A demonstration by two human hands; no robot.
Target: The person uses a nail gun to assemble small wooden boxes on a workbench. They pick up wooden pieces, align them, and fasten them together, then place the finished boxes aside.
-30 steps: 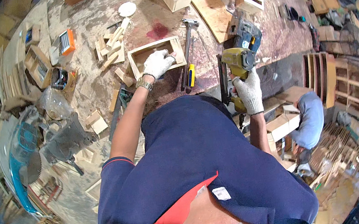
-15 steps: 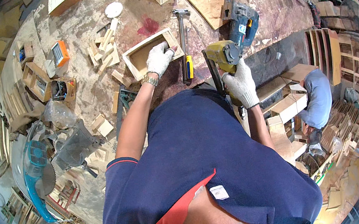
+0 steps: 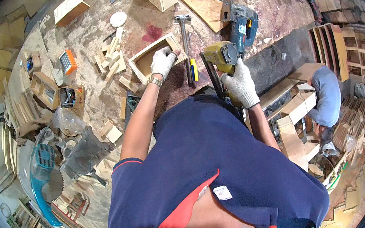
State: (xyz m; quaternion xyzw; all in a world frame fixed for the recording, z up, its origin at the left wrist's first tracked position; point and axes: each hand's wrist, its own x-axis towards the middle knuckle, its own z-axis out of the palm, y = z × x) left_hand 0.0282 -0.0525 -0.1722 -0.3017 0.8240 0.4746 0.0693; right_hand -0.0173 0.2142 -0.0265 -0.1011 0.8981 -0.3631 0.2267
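White-gloved, my left hand (image 3: pixel 163 64) grips the right end of a small open wooden box (image 3: pixel 141 66) on the workbench, with its fingers inside and the thumb at the rim. My right hand (image 3: pixel 240 86), also gloved, is wrapped round the handle of a yellow-and-black nail gun (image 3: pixel 222 57), held above the bench's near edge. The gun is to the right of the box and apart from it. Between them lie a hammer (image 3: pixel 184 34) and a yellow-handled screwdriver (image 3: pixel 194 70). The gun's lower part is partly hidden by my hand and shirt.
A blue jigsaw (image 3: pixel 242 26) rests beyond the nail gun. Wood offcuts (image 3: pixel 113 56) lie left of the box, and a plywood board (image 3: pixel 198 2) lies behind. A circular-bladed saw (image 3: pixel 46 170) stands at left. Another person (image 3: pixel 327 96) bends among wooden boxes at right.
The nail gun and my right hand have shifted slightly left, toward the box. My left hand keeps its grip on the box. The whole view has turned a little.
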